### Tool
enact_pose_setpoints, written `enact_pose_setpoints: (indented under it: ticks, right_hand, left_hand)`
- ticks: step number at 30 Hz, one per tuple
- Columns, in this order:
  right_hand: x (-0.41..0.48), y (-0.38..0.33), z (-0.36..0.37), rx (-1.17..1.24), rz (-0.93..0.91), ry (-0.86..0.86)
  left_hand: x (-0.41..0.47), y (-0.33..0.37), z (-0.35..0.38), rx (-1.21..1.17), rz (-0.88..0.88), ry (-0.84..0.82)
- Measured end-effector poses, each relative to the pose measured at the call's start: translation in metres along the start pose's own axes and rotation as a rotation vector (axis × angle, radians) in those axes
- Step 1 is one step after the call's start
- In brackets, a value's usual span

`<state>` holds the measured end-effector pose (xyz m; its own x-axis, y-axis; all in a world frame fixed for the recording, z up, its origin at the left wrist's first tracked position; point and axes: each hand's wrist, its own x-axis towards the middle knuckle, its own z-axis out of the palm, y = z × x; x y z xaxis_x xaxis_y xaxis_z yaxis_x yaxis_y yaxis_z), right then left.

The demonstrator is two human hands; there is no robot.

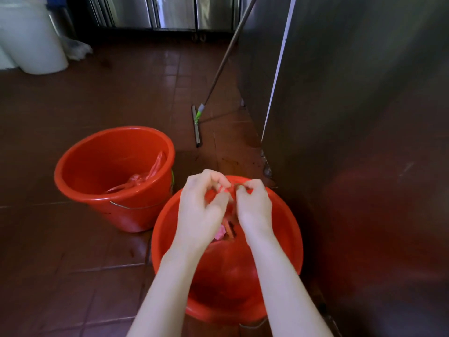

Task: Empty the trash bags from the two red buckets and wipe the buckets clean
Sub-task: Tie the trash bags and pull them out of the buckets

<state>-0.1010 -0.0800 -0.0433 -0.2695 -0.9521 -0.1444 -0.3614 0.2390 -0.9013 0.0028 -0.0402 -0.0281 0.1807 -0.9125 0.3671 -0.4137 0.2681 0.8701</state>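
My left hand (202, 203) and right hand (254, 203), equally near, pinch the 2 handle strips of the red trash bag (224, 242) together above the near red bucket (289, 229), the bag hanging straight below my fingertips inside it

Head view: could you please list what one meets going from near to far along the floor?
Near red bucket with both hands at its bag → far red bucket holding a tied red bag → squeegee → white drum → steel cabinets.
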Motion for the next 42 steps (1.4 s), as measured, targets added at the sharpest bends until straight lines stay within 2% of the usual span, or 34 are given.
enact_pose_setpoints:
  ticks: [6,8,10,12,18,21,23,26,29,32,33,36,39,40,42]
  right_hand:
    - [-0.005,0.003,-0.002,0.050,-0.042,-0.093]
    - [-0.006,0.005,0.001,0.052,-0.047,-0.153]
    - [-0.007,0.007,0.004,0.072,-0.059,-0.188]
    - [-0.008,0.009,0.008,0.113,-0.086,-0.191]
    - [-0.004,0.017,0.010,0.207,-0.098,-0.035]
    - [-0.004,0.017,0.011,0.283,-0.113,0.031]
    - [-0.008,0.016,0.015,0.222,-0.203,-0.040]
    - [-0.016,0.012,0.019,0.058,-0.278,-0.249]
    - [-0.021,0.009,0.018,0.128,-0.187,-0.365]
    - [-0.024,0.006,0.013,0.316,0.016,-0.448]
    - [-0.024,0.007,0.012,0.322,-0.005,-0.462]
    - [-0.022,0.011,0.012,0.156,-0.248,-0.415]
    - [-0.017,0.011,0.015,0.146,-0.253,-0.297]
    - [-0.016,0.012,0.015,0.146,-0.247,-0.270]
    - [-0.015,0.014,0.016,0.128,-0.249,-0.231]
  left_hand:
    - [-0.005,-0.008,-0.017,-0.273,-0.201,-0.175]
    - [-0.007,-0.011,-0.014,-0.225,-0.222,-0.208]
    - [-0.007,-0.012,-0.013,-0.102,-0.182,-0.229]
    - [-0.007,-0.008,-0.015,-0.085,-0.141,-0.244]
    - [-0.004,-0.002,-0.026,-0.295,-0.189,-0.185]
    - [-0.002,-0.003,-0.031,-0.315,-0.187,-0.226]
    - [-0.001,-0.002,-0.029,-0.319,-0.163,-0.262]
    - [0.000,-0.007,-0.027,-0.363,-0.150,-0.230]
    - [0.002,-0.018,-0.028,-0.320,-0.154,-0.174]
    - [0.003,-0.028,-0.030,-0.282,-0.250,-0.016]
    - [0.003,-0.031,-0.030,-0.271,-0.300,0.025]
    - [0.003,-0.035,-0.030,-0.237,-0.486,0.011]
    - [0.006,-0.029,-0.024,-0.378,-0.724,-0.028]
    - [0.007,-0.027,-0.022,-0.403,-0.762,-0.033]
    - [0.005,-0.026,-0.019,-0.365,-0.727,-0.054]
